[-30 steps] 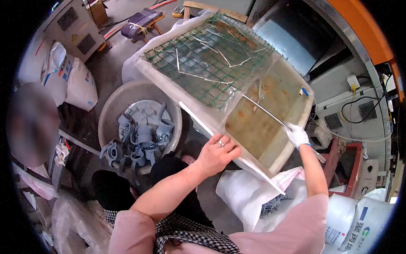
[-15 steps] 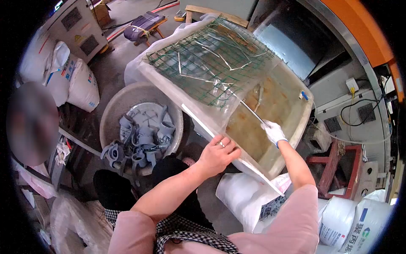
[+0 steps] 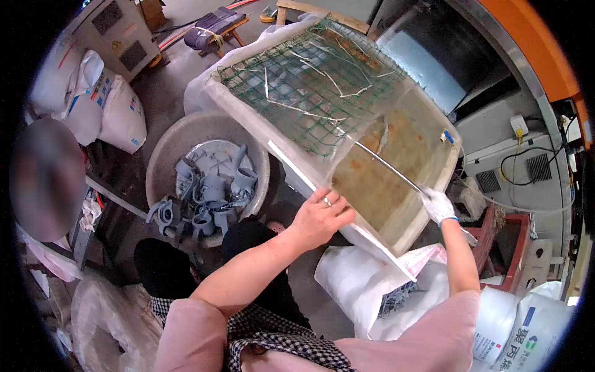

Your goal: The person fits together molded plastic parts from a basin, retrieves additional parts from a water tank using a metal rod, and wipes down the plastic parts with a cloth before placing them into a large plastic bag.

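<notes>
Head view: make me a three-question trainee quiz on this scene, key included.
1. True or false: the gloved right hand holds the metal rod.
2. Multiple choice: how much of the tub does the green mesh cover?
A) all of it
B) part of it
C) none of it
3. Fill the gap: the bare left hand wears a ____ on one finger.

Key: 1. True. 2. B. 3. Ring.
</notes>
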A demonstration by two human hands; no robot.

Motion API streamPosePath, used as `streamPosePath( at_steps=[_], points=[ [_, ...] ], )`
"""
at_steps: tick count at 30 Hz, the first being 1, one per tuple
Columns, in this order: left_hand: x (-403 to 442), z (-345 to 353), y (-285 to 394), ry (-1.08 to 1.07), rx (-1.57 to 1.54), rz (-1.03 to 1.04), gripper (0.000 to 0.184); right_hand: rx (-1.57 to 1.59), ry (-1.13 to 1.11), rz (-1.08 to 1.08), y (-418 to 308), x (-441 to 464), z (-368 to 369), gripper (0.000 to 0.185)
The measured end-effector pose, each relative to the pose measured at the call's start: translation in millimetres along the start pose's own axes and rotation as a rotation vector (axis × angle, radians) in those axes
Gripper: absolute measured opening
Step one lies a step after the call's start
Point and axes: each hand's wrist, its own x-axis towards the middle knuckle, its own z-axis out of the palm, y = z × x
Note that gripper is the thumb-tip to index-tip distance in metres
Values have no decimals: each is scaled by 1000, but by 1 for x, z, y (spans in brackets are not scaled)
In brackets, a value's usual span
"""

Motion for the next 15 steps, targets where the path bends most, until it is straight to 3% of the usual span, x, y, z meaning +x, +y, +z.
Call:
streamPosePath(
  at_steps=[5, 10, 15],
  points=[
    [-2, 7, 2, 47, 44, 3, 15, 93, -77, -1, 9, -32, -5, 39],
    [-2, 6, 1, 35, 60, -6, 16, 229, -69, -103, -44, 16, 29, 44],
    [0, 3, -4, 55, 47, -2, 15, 118, -22, -52, -71, 42, 22, 42]
  ],
)
